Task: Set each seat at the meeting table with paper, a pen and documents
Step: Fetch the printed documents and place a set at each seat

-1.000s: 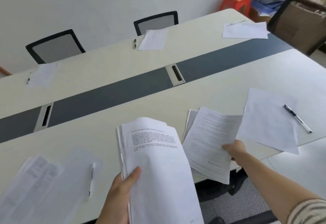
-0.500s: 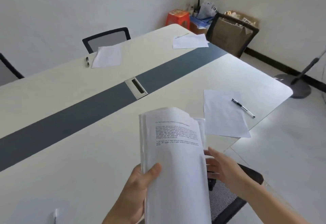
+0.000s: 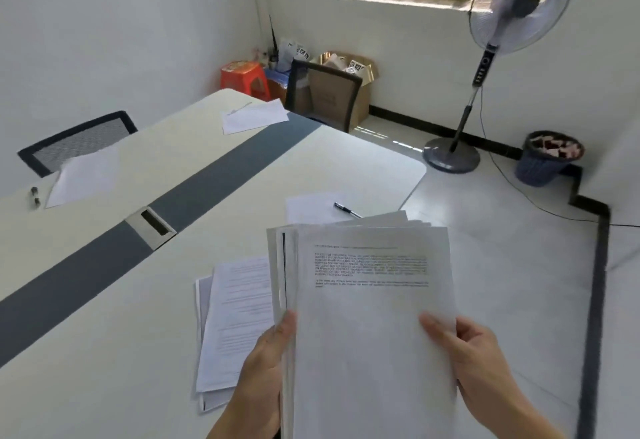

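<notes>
Gripping a stack of documents [image 3: 370, 317] above the surface's [image 3: 104, 317] near edge, the left hand [image 3: 263, 362] and right hand [image 3: 474, 352] pinch its sides with closed fingers. Set documents [image 3: 239, 321] lie just left; blank paper [image 3: 311, 208] and pen [image 3: 346, 210] sit near the right corner.

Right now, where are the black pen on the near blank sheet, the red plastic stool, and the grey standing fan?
black pen [image 3: 347, 210], head view, mid-barrel.
red plastic stool [image 3: 244, 73], head view, seat top.
grey standing fan [image 3: 451, 160], head view, round base.

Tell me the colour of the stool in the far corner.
Red-orange: the stool beside the cardboard box, in the head view.
</notes>
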`<state>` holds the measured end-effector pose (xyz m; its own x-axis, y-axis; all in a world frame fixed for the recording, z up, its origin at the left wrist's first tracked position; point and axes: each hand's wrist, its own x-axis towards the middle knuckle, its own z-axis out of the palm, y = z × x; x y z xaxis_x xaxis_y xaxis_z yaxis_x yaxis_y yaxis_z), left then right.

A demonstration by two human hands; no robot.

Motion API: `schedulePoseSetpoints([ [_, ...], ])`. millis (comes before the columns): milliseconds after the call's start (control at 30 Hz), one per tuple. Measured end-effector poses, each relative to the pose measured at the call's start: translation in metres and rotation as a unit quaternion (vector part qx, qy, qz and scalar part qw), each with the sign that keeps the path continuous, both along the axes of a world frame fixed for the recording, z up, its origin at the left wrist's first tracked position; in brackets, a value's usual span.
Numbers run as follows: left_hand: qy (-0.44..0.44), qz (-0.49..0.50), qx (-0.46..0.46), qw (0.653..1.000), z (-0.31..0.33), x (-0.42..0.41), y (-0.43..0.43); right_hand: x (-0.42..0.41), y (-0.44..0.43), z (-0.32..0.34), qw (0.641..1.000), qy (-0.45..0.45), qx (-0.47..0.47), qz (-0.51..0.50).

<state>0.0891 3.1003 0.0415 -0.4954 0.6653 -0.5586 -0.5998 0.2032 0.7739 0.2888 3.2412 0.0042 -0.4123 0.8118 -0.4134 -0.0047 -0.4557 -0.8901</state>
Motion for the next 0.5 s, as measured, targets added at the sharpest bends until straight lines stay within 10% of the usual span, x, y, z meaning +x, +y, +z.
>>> schedulePoseSetpoints([
  [500, -0.01, -0.144, -0.047, 0.988, -0.011, 0.187, 0.211, 0.213, 0.162, -0.008, 0.976, -0.021, 0.037, -0.212],
])
